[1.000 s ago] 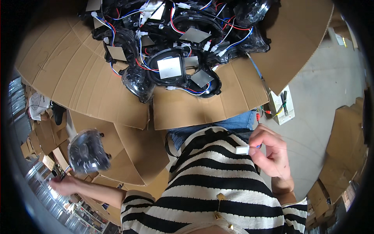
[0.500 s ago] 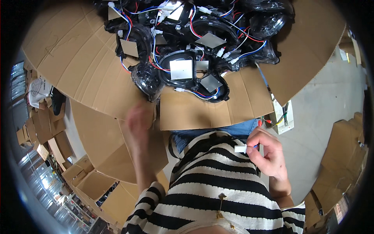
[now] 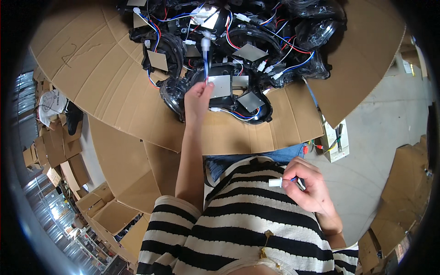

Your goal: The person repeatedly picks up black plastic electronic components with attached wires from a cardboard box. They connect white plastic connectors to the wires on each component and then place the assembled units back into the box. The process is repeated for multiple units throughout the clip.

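Observation:
My left hand [image 3: 198, 98] is closed around a blue, white and red wire lead [image 3: 206, 68], at the near edge of a heap of black plastic parts. The lead rises from my fingers to a white plug [image 3: 205, 44], slightly blurred. Beside that hand lies a black rounded housing [image 3: 220, 68] with a square silver plate [image 3: 220, 86] on it. Low on the right, in front of my striped top, my right hand [image 3: 307, 185] pinches a white connector [image 3: 275, 182] at its wire end. A bit of blue wire shows between those fingers; the rest is hidden.
Several black housings with silver plates and coloured leads fill the far side, on cardboard [image 3: 256, 133]. A clear-wrapped round part [image 3: 173, 94] is left of my left hand. Right of my lap stands a white box [image 3: 337, 140] with a cable. Cardboard boxes [image 3: 114, 215] stand lower left.
My left hand has moved away from me and to the right, from the cardboard to the heap, and now holds a wire lead. The right hand, with its connector, has dropped slightly.

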The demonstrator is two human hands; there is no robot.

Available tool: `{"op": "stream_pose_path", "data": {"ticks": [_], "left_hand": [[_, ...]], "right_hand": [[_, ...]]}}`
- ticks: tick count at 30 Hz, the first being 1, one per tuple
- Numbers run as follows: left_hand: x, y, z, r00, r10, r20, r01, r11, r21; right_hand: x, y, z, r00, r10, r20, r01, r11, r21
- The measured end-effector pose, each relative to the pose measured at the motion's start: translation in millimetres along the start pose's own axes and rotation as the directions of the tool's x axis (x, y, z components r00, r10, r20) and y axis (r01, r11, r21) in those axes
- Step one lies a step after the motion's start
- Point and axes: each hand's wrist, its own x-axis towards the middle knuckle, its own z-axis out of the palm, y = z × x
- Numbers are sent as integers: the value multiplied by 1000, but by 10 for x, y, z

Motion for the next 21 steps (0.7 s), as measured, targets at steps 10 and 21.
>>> {"op": "stream_pose_path", "data": {"ticks": [10, 21], "left_hand": [[-721, 636, 74, 959, 208, 194, -166, 963, -210], [-1092, 950, -9, 787, 177, 591, -76, 978, -193]], "right_hand": [[84, 4, 22, 999, -11, 34, 11, 1000, 1], [134, -26, 38, 998, -65, 10, 65, 998, 1]]}}
